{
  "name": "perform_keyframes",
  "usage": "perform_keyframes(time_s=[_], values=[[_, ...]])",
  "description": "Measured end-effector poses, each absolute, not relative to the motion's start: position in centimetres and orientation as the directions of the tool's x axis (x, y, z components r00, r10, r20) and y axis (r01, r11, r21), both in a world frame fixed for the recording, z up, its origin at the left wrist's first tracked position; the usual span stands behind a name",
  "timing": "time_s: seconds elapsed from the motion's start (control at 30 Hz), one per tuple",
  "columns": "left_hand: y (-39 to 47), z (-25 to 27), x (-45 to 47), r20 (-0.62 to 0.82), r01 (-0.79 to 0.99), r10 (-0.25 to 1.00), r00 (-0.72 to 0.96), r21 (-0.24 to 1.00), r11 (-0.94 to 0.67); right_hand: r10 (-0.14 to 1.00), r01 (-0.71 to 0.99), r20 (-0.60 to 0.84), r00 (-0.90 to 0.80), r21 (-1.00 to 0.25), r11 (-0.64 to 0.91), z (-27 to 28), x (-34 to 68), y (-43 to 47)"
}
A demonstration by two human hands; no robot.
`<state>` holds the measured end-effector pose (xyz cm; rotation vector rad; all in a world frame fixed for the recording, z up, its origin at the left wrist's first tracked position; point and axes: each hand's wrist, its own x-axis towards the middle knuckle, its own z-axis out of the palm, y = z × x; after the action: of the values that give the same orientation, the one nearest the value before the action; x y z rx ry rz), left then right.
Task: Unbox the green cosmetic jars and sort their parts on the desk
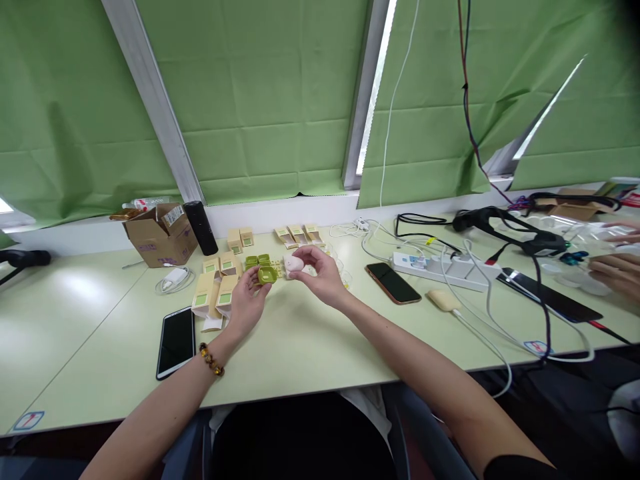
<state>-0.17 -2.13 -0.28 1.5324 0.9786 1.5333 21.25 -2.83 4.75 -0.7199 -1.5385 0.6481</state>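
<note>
My left hand (249, 298) is closed on a small olive-green square cup (267, 275), its hollow side facing up. Close beside it, my right hand (323, 275) grips a small white rounded piece (293, 263), perhaps a case; its exact kind is unclear. A narrow gap separates the two pieces. Behind my left hand lie more green square cups (257, 260) and tiny green bits (277, 265). Small opened cardboard boxes with green labels (203, 293) stand to the left, and others (299, 235) stand at the back. Clear plastic pieces (345, 272) lie partly hidden behind my right hand.
A phone (177, 343) lies left, another (393, 283) right. Farther right are a power strip (440, 270), a cream power bank (443, 300), loose cables and a black headset (510, 227). Another person's hands (617, 270) are at the far right. A carton (163, 237) and black cylinder (200, 228) stand back left.
</note>
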Motion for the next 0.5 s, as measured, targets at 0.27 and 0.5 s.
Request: perform_keyframes(time_s=[0.27, 0.5], values=[[-2.3, -0.5, -0.2, 0.445, 0.035, 0.896, 0.005, 0.895, -0.445, 0.697, 0.754, 0.670, -0.256, -0.313, 0.577, 3.3, 25.5, -1.3], [-2.7, 0.0, 0.0, 0.436, 0.060, 0.900, 0.002, 0.898, -0.435, 0.764, 0.897, 0.576, -0.290, -0.114, 0.427, 1.2, 26.6, -0.7]])
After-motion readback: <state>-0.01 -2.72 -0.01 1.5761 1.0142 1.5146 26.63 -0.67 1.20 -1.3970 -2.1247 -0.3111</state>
